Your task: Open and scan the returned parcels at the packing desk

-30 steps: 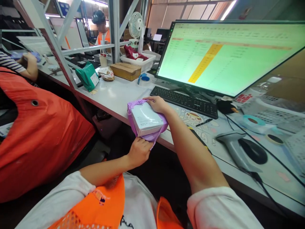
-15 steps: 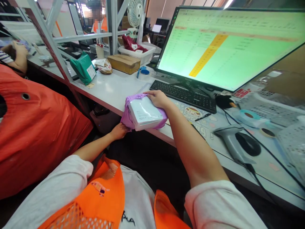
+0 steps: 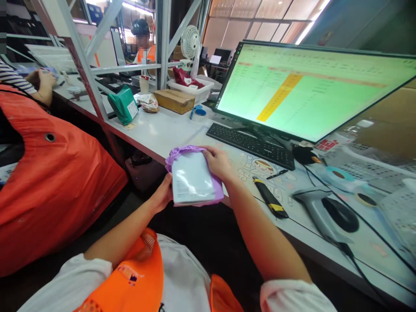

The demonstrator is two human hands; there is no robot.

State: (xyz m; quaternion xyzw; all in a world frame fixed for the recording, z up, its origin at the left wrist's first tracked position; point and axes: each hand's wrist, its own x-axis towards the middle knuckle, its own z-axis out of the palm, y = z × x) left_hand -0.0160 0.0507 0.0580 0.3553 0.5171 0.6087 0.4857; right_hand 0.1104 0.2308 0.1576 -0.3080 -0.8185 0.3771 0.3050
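Note:
A white, shiny, plastic-wrapped flat package (image 3: 191, 177) with a purple plastic bag (image 3: 218, 190) around it is held over the desk's front edge. Its pale face is turned up toward me, with small print low on the left. My left hand (image 3: 165, 190) grips the package's left side, its fingers partly hidden behind. At the upper right corner, my right hand (image 3: 218, 164) is closed on the package and the purple plastic. Right of my right forearm lies a black and yellow box cutter (image 3: 270, 198) on the desk mat.
A keyboard (image 3: 250, 145) and monitor (image 3: 292, 91) stand behind the package. To the right lie a barcode scanner (image 3: 320, 212), mouse (image 3: 340, 214) and cable. A green parcel (image 3: 124, 105) and cardboard box (image 3: 174, 100) sit further back. A large red-orange bag (image 3: 61, 182) fills the left; a co-worker's hand (image 3: 47, 82) is beyond.
The package has been tilted so its top face turns more toward me. My left hand has shifted from the bag's lower corner up to its left side. The camera view has tipped upward.

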